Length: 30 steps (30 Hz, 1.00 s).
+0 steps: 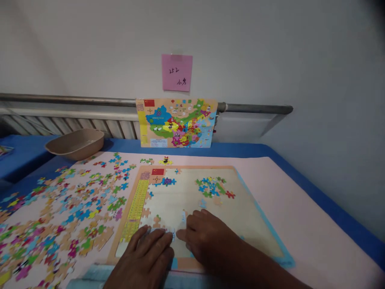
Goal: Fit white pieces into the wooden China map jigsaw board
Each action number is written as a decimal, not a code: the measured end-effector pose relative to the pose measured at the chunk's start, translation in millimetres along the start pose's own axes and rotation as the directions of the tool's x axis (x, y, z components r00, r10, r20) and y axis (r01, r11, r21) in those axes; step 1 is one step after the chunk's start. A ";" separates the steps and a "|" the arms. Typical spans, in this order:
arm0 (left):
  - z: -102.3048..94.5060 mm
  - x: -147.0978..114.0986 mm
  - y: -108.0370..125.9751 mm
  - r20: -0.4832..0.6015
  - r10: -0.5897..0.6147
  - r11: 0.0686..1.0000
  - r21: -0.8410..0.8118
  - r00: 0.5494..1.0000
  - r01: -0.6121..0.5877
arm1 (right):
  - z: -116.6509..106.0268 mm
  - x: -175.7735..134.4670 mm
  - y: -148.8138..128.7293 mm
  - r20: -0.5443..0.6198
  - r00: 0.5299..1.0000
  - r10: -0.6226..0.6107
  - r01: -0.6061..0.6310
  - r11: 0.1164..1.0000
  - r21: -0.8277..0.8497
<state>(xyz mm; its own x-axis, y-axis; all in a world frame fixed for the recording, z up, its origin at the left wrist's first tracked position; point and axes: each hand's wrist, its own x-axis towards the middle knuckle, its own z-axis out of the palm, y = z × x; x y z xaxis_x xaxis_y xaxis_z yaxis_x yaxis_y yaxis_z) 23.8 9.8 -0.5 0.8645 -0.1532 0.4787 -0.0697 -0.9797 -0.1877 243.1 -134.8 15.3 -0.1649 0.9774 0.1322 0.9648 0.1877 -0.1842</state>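
My left hand [147, 251] lies flat with its fingers stretched over the lower left of a jigsaw board [186, 263], covering part of a pale strip of joined pieces. My right hand [204, 235] is closed, its fingertips down at a pale blue jigsaw piece [173, 235] between both hands; its grip is partly hidden. Another pale piece [184, 216] lies by its knuckles. Along the board's left side runs a joined yellow section [136, 208], below a red flag section [158, 172]. A cluster of colourful loose pieces [210, 187] rests on the board's upper right.
Many loose pieces [87, 196] spread over the pink table cover [300, 208] on the left. Behind them stands a brown basin [76, 143]. A printed map picture [179, 123] leans at the wall below a pink note [177, 73]. A metal rail [258, 108] runs along the wall.
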 end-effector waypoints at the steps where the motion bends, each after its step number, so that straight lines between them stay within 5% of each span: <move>1: 2.1 -0.8 1.7 0.003 -0.008 1.000 -0.002 1.000 0.008 | 0.4 0.7 -1.4 -0.015 1.000 -0.011 0.010 1.000 -0.016; 14: 6.7 -5.3 5.7 -0.060 -0.114 0.992 -0.060 0.992 0.111 | -2.3 3.5 -0.2 0.043 0.999 -0.009 0.009 1.000 -0.010; 19: 9.9 -6.9 3.8 -0.086 -0.112 0.992 -0.063 0.990 0.107 | -53.2 -0.4 31.9 0.048 0.972 0.231 -0.235 0.950 0.204; 23: 23.0 -17.0 4.2 -0.088 -0.061 0.998 -0.024 0.994 0.059 | -82.7 -10.8 47.3 0.112 0.915 0.387 -0.402 0.890 0.215; 30: 21.7 -25.6 -4.5 -0.013 0.019 1.000 -0.012 1.000 -0.019 | -62.4 -14.5 47.5 0.227 0.926 0.301 -0.335 0.933 0.131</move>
<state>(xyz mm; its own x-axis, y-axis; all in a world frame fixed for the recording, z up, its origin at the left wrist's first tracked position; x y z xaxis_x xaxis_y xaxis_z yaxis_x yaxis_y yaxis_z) 12.7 20.9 -30.6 0.8564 -0.1736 0.4862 -0.0922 -0.9781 -0.1868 304.1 -146.1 65.4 0.0909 0.9838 -0.1543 0.9286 -0.1397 -0.3438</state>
